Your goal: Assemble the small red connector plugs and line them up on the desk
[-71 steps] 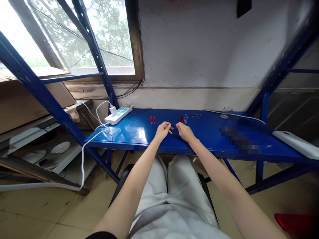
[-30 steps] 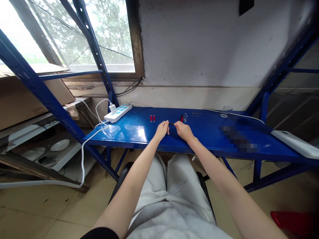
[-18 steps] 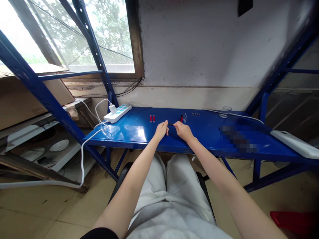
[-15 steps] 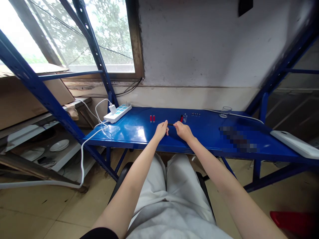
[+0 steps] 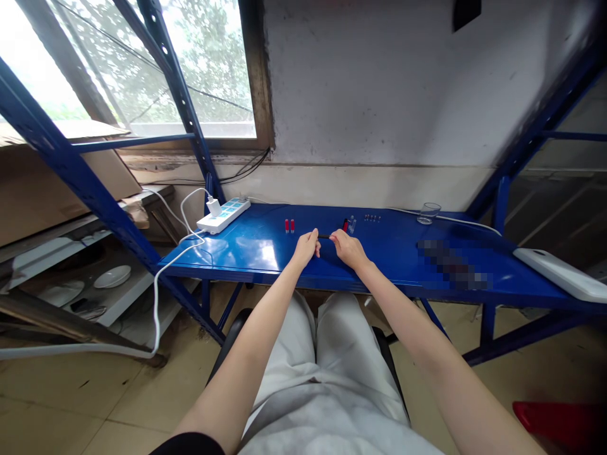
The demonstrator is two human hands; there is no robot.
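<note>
My left hand (image 5: 306, 246) and my right hand (image 5: 348, 247) rest close together on the blue metal shelf (image 5: 265, 249). Both are closed in a pinch, each on one end of a small thin dark rod (image 5: 325, 236) that spans the gap between them. Just behind my right hand lie a small red and black piece (image 5: 346, 224) and a small clear piece (image 5: 351, 225). Two small red pieces (image 5: 289, 225) stand behind my left hand. A short row of tiny dark parts (image 5: 373, 217) lies farther back.
A white power strip (image 5: 224, 215) with a plugged charger and white cable sits at the shelf's back left. A glass (image 5: 429, 213) stands at the back right, a white flat device (image 5: 559, 273) at the far right. Blue rack posts flank the shelf. White dishes lie low on the left.
Both hands stay pinched on the small rod throughout. Since the earliest frame the view has shifted slightly; in the last second the hands have barely moved.
</note>
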